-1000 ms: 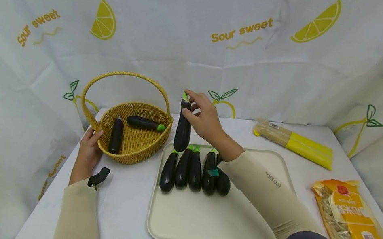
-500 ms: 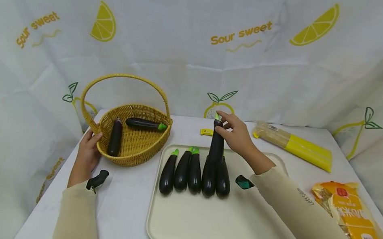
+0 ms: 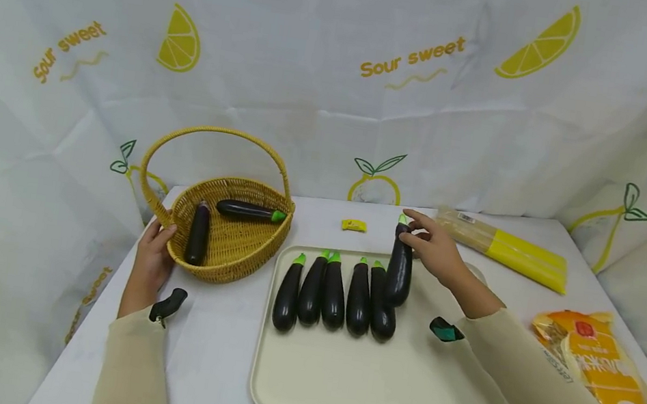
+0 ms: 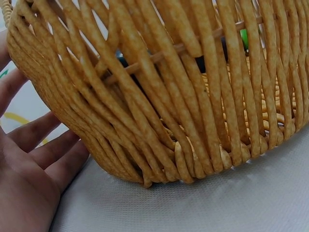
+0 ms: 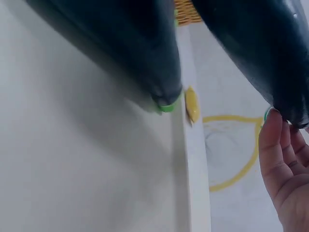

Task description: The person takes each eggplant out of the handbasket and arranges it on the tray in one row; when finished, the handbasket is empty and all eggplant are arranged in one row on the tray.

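My right hand (image 3: 435, 249) pinches an eggplant (image 3: 400, 268) by its green stem end, and the eggplant hangs upright close over the tray (image 3: 347, 388). In the right wrist view, thumb and fingertips (image 5: 272, 126) press on the narrow end of that eggplant (image 5: 265, 53). Several more eggplants (image 3: 360, 297) lie side by side on the tray, just left of the held one. My left hand (image 3: 154, 257) holds the left side of a wicker basket (image 3: 235, 272), its fingers (image 4: 41, 128) against the outer weave. Inside the basket are two eggplants (image 3: 198, 233).
Behind the tray lies a small yellow packet (image 3: 354, 225). A long pack of noodles (image 3: 509, 252) lies at the back right, and an orange food bag (image 3: 603, 379) lies on the right. A printed white curtain (image 3: 326, 92) hangs behind the white table (image 3: 207, 365).
My right hand has carried the eggplant rightward from beside the basket, past the row on the tray, and lower. The small yellow packet has come into sight. My left hand stays at the basket.
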Demonstrator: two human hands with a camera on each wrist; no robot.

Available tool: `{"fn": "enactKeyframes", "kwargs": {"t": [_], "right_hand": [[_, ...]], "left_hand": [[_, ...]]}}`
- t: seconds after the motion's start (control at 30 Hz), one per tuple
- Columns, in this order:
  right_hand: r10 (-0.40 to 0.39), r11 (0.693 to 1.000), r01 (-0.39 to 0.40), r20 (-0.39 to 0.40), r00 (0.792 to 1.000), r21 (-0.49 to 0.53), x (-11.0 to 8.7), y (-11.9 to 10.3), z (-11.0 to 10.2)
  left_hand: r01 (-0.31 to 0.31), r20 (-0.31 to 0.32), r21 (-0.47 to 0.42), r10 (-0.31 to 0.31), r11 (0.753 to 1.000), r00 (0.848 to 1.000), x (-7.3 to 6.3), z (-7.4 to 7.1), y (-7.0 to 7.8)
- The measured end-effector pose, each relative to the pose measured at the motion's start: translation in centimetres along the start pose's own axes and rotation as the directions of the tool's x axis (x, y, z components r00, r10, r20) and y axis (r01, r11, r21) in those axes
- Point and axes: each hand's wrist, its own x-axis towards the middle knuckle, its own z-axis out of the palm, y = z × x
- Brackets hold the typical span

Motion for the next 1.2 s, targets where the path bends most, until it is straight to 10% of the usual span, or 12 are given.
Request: {"fn": "enactKeyframes", "kwargs": {"t": [0.3,0.83,1.2], "right_hand": [[0.078,0.996,-0.08,0.041,0.996,0.039,-2.0,3.3,0.1],[0.045,0.945,-0.032,0.033,0.998,-0.326,-1.8,4.1,2.3],[-0.113,0.942,0.139,0.102,0.988,-0.306,2.9,-4.4,5.2]], "left_hand": [[0.003,-0.045,0.013,-0.002,1.0,0.999,0.2,0.1,-0.1],[0.007,-0.038,0.017,-0.006,1.0,0.999,0.4,0.3,-0.2],[-0.01,-0.049,-0.014,0.009,1.0,0.999,0.4,0.1,-0.3]]}}
